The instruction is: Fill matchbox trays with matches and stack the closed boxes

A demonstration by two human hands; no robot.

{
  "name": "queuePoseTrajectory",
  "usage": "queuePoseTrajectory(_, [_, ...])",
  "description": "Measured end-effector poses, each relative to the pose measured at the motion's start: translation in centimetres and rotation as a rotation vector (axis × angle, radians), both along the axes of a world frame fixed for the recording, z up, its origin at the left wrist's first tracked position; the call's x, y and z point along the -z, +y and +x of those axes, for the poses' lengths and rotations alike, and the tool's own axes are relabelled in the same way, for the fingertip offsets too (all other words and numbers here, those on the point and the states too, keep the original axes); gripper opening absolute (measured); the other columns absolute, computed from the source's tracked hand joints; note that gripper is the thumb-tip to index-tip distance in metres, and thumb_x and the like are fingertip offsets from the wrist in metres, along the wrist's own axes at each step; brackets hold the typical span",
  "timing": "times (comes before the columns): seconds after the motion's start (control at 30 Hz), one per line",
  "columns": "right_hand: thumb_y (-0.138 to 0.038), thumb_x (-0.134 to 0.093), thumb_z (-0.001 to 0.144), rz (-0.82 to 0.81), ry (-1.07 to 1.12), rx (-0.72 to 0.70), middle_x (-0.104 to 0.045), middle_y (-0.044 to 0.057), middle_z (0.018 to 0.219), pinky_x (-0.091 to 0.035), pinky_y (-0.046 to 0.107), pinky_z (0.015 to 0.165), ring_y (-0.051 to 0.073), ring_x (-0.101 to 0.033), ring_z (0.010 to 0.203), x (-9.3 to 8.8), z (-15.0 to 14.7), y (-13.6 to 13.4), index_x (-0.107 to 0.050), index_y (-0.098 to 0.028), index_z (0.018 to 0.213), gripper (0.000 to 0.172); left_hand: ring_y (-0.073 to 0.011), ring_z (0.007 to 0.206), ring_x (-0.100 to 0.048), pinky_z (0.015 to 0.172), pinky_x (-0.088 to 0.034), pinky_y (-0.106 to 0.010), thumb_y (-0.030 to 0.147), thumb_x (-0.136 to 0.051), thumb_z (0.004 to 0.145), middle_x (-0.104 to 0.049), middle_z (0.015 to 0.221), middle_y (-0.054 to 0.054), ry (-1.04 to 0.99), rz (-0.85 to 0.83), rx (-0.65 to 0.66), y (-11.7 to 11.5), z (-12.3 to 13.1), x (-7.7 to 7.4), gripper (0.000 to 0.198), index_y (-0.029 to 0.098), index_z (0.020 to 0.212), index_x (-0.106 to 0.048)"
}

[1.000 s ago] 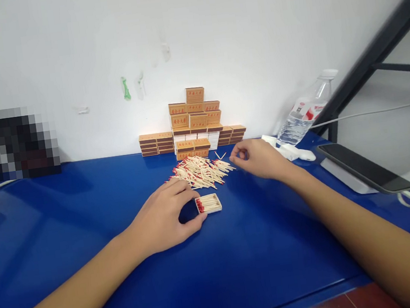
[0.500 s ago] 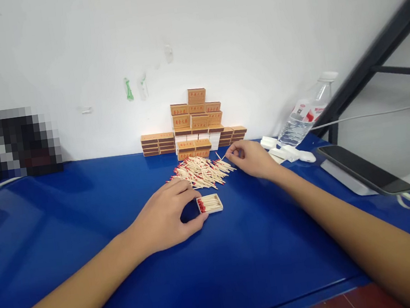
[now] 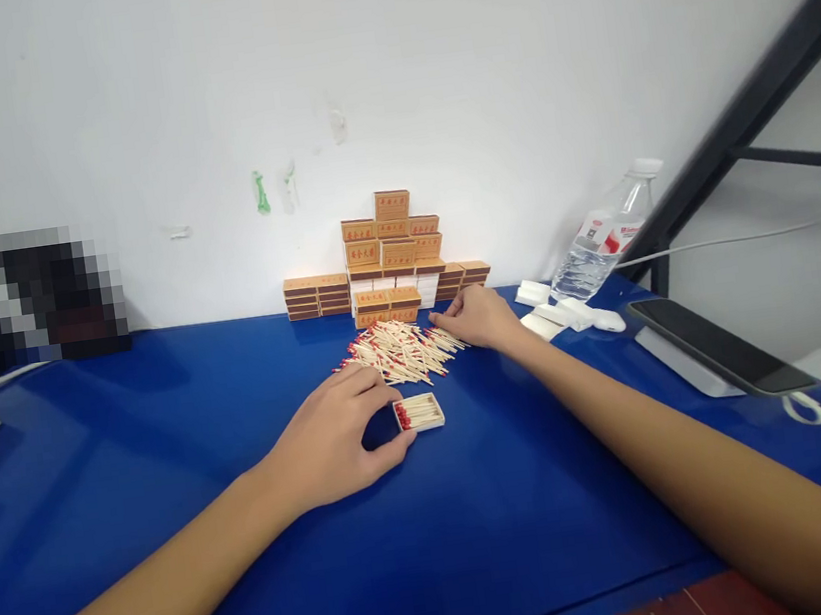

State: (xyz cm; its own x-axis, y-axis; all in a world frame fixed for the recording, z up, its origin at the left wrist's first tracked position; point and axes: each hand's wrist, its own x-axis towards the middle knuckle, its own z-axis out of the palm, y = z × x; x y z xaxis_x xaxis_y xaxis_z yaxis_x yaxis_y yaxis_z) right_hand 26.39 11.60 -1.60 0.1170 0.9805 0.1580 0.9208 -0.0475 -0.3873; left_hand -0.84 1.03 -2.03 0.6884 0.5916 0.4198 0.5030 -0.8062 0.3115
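Note:
My left hand (image 3: 341, 438) grips the left end of a small white matchbox tray (image 3: 433, 424) between thumb and fingers. Matches lie side by side in the tray, red heads to the left. Behind it is a loose pile of red-tipped matches (image 3: 397, 350) on the blue table. At the pile's far right edge, my right hand (image 3: 478, 317) is closed in a pinch, a match (image 3: 432, 318) at its fingertips, of which only a bit of red shows.
Against the wall stand stacked orange matchboxes (image 3: 392, 204), with lower stacks (image 3: 317, 297) at the sides. To the right are white plastic pieces (image 3: 570, 314), a tilted water bottle (image 3: 598, 237) and a phone (image 3: 718, 345). A pixelated dark object (image 3: 61, 293) stands far left.
My right hand has shifted a little left, bringing its fingertips to the top right of the pile. My left hand stays on the tray. The whole view has moved slightly.

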Motion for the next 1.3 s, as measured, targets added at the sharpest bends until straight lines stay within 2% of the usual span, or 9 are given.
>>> queuePoseTrajectory(0.1, [-0.038, -0.073, 0.091, -0.032, -0.005, -0.045, -0.075, 0.007, 0.07, -0.04, 0.029, 0.06, 0.02, -0.067, 0.066, -0.2, 0.1, 0.0, -0.072, -0.02, 0.065, 0.032, -0.0239, 0.095, -0.062, 0.09, -0.055, -0.043, 0.037, -0.066, 0.096, -0.066, 0.097, -0.007, 0.0, 0.001, 0.005, 0.0, 0.0, 0.0, 0.022, 0.018, 0.105, -0.071])
queuePoseTrajectory(0.3, [-0.027, -0.068, 0.096, -0.084, -0.043, -0.16, -0.062, 0.003, 0.057, -0.032, 0.029, 0.057, 0.016, -0.055, 0.057, -1.3, 1.7, -0.4, -0.059, -0.02, 0.055, 0.042, -0.0241, 0.096, -0.061, 0.088, -0.054, -0.043, 0.038, -0.066, 0.096, -0.065, 0.097, -0.006, 0.014, -0.005, -0.003, 0.0, 0.0, -0.1, 0.022, 0.018, 0.105, -0.071])
queuePoseTrajectory(0.43, [-0.03, -0.062, 0.099, -0.049, -0.01, -0.24, -0.068, 0.003, 0.072, -0.036, 0.028, 0.061, 0.017, -0.057, 0.067, -2.1, 1.4, -2.4, -0.066, -0.018, 0.075, 0.027, -0.0245, 0.097, -0.062, 0.09, -0.054, -0.043, 0.037, -0.067, 0.096, -0.066, 0.097, -0.007, 0.017, 0.005, -0.018, 0.0, -0.1, 0.0, 0.022, 0.018, 0.105, -0.071])
queuePoseTrajectory(0.47, [-0.033, -0.061, 0.1, -0.035, 0.017, -0.286, -0.069, 0.003, 0.076, -0.037, 0.028, 0.062, 0.017, -0.057, 0.069, -2.3, 1.0, -3.2, -0.067, -0.019, 0.083, 0.023, -0.0245, 0.097, -0.062, 0.091, -0.054, -0.044, 0.037, -0.067, 0.096, -0.066, 0.097, -0.007, 0.015, 0.011, -0.021, 0.0, -0.1, 0.0, 0.022, 0.017, 0.105, -0.071])
queuePoseTrajectory(0.53, [-0.038, -0.059, 0.102, 0.024, 0.154, -0.487, -0.07, 0.004, 0.085, -0.04, 0.028, 0.065, 0.017, -0.057, 0.073, -2.6, 0.0, -5.2, -0.066, -0.019, 0.094, 0.022, -0.0245, 0.098, -0.062, 0.092, -0.054, -0.044, 0.036, -0.068, 0.095, -0.067, 0.098, -0.007, 0.008, 0.023, -0.027, 0.1, -0.1, 0.0, 0.021, 0.017, 0.105, -0.071])
queuePoseTrajectory(0.63, [-0.039, -0.056, 0.105, -0.027, 0.189, -0.757, -0.067, 0.004, 0.09, -0.042, 0.029, 0.071, 0.018, -0.056, 0.079, -2.7, -1.7, -7.9, -0.063, -0.021, 0.095, 0.022, -0.025, 0.099, -0.062, 0.092, -0.055, -0.044, 0.035, -0.069, 0.094, -0.067, 0.098, -0.006, -0.002, 0.022, -0.037, 0.1, -0.1, 0.0, 0.02, 0.018, 0.104, -0.07])
queuePoseTrajectory(0.7, [-0.035, -0.054, 0.107, -0.064, 0.146, -0.845, -0.066, 0.003, 0.091, -0.042, 0.03, 0.074, 0.018, -0.055, 0.082, -2.7, -2.5, -9.1, -0.06, -0.021, 0.093, 0.02, -0.0254, 0.099, -0.062, 0.091, -0.055, -0.044, 0.035, -0.07, 0.094, -0.067, 0.097, -0.006, -0.001, 0.012, -0.043, 0.1, -0.1, -0.1, 0.02, 0.018, 0.104, -0.07])
queuePoseTrajectory(1.07, [-0.025, -0.056, 0.105, -0.05, 0.053, -0.856, -0.064, 0.005, 0.097, -0.043, 0.032, 0.075, 0.018, -0.058, 0.084, -1.4, -3.3, -9.2, -0.058, -0.021, 0.094, 0.012, -0.0251, 0.098, -0.062, 0.091, -0.054, -0.044, 0.037, -0.069, 0.094, -0.066, 0.097, -0.006, 0.002, -0.014, -0.035, 0.1, -0.2, -0.1, 0.019, 0.02, 0.102, -0.069])
queuePoseTrajectory(1.3, [-0.024, -0.059, 0.104, 0.005, 0.074, -0.847, -0.063, 0.003, 0.09, -0.041, 0.03, 0.073, 0.017, -0.055, 0.081, -1.8, -3.3, -9.4, -0.06, -0.021, 0.097, 0.008, -0.0252, 0.098, -0.062, 0.091, -0.054, -0.043, 0.036, -0.07, 0.093, -0.067, 0.098, -0.006, 0.001, -0.013, -0.039, 0.0, -0.2, -0.1, 0.019, 0.019, 0.102, -0.069])
